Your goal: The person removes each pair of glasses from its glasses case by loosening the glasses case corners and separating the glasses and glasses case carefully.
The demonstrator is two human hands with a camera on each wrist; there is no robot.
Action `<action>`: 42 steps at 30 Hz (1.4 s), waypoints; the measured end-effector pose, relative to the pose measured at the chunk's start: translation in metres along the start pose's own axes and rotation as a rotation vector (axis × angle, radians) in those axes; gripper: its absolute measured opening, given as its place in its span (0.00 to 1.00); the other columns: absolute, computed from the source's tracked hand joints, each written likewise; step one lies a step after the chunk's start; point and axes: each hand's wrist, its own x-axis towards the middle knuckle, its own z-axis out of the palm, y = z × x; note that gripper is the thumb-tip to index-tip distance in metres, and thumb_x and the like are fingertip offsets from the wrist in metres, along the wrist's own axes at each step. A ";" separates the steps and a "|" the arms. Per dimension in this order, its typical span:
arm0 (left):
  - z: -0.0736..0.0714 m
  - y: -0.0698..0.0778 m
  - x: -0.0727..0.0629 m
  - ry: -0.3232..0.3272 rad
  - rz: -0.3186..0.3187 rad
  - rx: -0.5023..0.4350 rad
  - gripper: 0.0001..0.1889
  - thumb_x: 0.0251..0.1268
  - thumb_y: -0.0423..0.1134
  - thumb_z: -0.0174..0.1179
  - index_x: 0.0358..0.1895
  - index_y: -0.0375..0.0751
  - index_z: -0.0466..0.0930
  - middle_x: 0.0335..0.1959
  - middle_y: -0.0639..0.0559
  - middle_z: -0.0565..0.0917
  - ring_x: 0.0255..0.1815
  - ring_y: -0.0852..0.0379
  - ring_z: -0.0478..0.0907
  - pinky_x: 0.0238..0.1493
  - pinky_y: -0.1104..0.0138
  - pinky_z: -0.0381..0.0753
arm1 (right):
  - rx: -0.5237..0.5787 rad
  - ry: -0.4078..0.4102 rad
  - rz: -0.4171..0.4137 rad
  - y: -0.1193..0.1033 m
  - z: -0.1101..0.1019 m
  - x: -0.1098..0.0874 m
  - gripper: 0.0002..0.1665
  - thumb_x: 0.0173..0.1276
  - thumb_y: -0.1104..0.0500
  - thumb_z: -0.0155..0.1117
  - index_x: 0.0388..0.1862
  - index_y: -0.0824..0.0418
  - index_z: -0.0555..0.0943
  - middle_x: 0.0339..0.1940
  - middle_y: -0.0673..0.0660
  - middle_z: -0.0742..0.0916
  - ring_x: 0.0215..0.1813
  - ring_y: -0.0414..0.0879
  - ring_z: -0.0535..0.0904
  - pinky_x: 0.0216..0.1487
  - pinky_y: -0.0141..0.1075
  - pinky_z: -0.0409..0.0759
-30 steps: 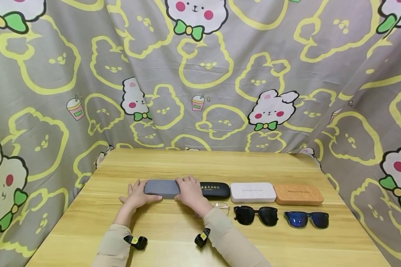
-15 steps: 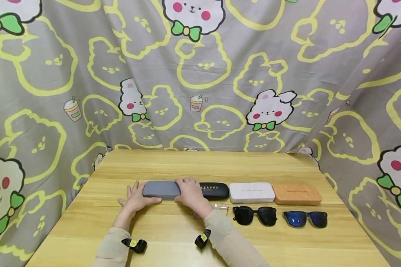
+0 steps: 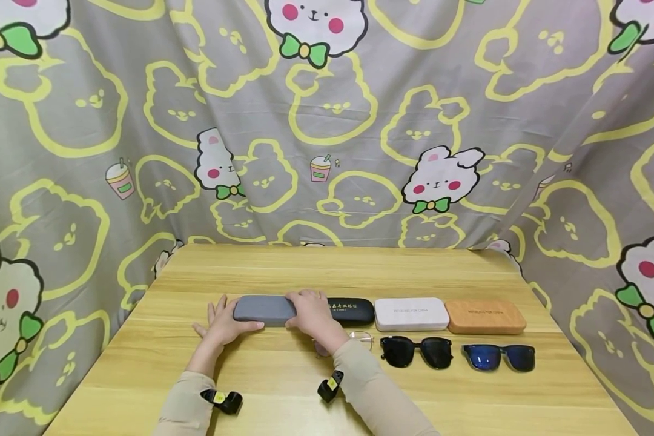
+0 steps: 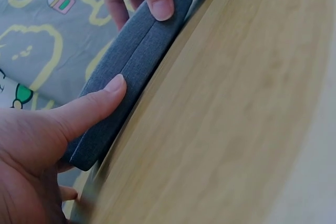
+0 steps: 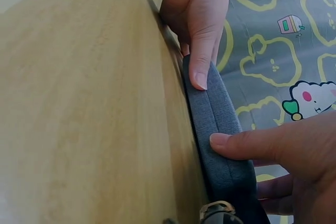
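A grey fabric-covered glasses case (image 3: pixel 264 309) lies closed on the table at the left end of a row of cases. At its left end my left hand (image 3: pixel 223 327) holds it, thumb along the front side and some fingers spread out to the left. My right hand (image 3: pixel 313 315) grips the right end, its thumb in front and fingers over the top and back. Both thumbs press near the seam of the grey case (image 4: pixel 134 51) in the left wrist view. Beside my right hand is a black glasses case (image 3: pixel 354 311) with gold lettering, partly covered by that hand.
A white glasses case (image 3: pixel 411 315) and an orange-brown one (image 3: pixel 486 317) continue the row rightward. In front lie thin-framed glasses (image 3: pixel 363 339), partly hidden by my right wrist, black sunglasses (image 3: pixel 416 352) and blue-lensed sunglasses (image 3: pixel 498 358). A patterned curtain (image 3: pixel 349 200) hangs behind the wooden table (image 3: pixel 283 393).
The head view has shifted very slightly. Both hands keep their places on the grey glasses case, which stays closed and where it was.
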 end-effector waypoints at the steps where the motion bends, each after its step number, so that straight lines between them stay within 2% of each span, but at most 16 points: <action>1: 0.000 0.000 0.000 0.000 0.001 -0.003 0.57 0.39 0.64 0.74 0.74 0.41 0.58 0.78 0.31 0.39 0.76 0.27 0.21 0.57 0.23 0.14 | 0.000 -0.004 0.001 0.000 0.000 0.000 0.40 0.54 0.47 0.76 0.67 0.49 0.75 0.62 0.55 0.82 0.66 0.53 0.74 0.73 0.58 0.61; 13: 0.002 -0.001 -0.002 -0.011 0.020 -0.006 0.57 0.41 0.65 0.73 0.74 0.40 0.57 0.78 0.30 0.38 0.76 0.27 0.20 0.56 0.24 0.13 | -0.038 0.005 0.004 -0.001 0.004 0.003 0.40 0.52 0.46 0.77 0.65 0.49 0.76 0.60 0.54 0.84 0.64 0.53 0.77 0.72 0.57 0.63; 17: 0.002 0.000 -0.001 0.003 0.015 0.009 0.58 0.41 0.66 0.72 0.74 0.40 0.57 0.78 0.30 0.38 0.76 0.27 0.21 0.57 0.23 0.14 | -0.044 0.003 0.000 -0.001 0.003 0.004 0.40 0.52 0.46 0.78 0.65 0.49 0.76 0.59 0.54 0.84 0.63 0.53 0.77 0.72 0.57 0.63; 24: 0.003 0.000 0.002 0.041 0.000 0.033 0.59 0.37 0.68 0.73 0.73 0.40 0.59 0.78 0.31 0.41 0.77 0.28 0.23 0.59 0.24 0.16 | -0.114 -0.021 -0.041 -0.002 -0.007 0.010 0.38 0.50 0.46 0.79 0.61 0.49 0.79 0.54 0.52 0.87 0.56 0.51 0.81 0.65 0.53 0.69; 31: 0.005 -0.004 0.005 0.055 0.006 0.028 0.60 0.34 0.68 0.74 0.72 0.40 0.60 0.78 0.31 0.42 0.77 0.27 0.23 0.58 0.24 0.14 | -0.120 -0.091 -0.056 0.000 -0.014 0.017 0.36 0.53 0.44 0.77 0.62 0.49 0.78 0.57 0.49 0.86 0.58 0.49 0.81 0.65 0.53 0.70; 37: 0.005 -0.003 0.003 0.048 0.004 0.013 0.60 0.34 0.67 0.75 0.72 0.39 0.60 0.78 0.30 0.42 0.77 0.27 0.23 0.58 0.25 0.13 | -0.121 -0.148 -0.098 0.002 -0.016 0.018 0.35 0.59 0.44 0.72 0.65 0.50 0.76 0.62 0.49 0.83 0.62 0.48 0.79 0.70 0.53 0.67; 40: 0.005 -0.003 0.003 0.042 -0.003 0.009 0.59 0.36 0.67 0.75 0.72 0.39 0.60 0.78 0.31 0.41 0.77 0.28 0.22 0.58 0.25 0.12 | -0.167 -0.175 -0.147 0.005 -0.017 0.018 0.32 0.64 0.43 0.67 0.65 0.50 0.75 0.60 0.49 0.84 0.61 0.46 0.80 0.68 0.48 0.71; 42: 0.005 -0.002 0.003 0.042 -0.005 0.012 0.59 0.36 0.67 0.74 0.72 0.39 0.60 0.78 0.31 0.41 0.77 0.28 0.22 0.58 0.25 0.12 | -0.210 -0.180 -0.187 0.007 -0.017 0.018 0.30 0.66 0.42 0.64 0.64 0.51 0.76 0.57 0.49 0.85 0.57 0.45 0.81 0.62 0.42 0.76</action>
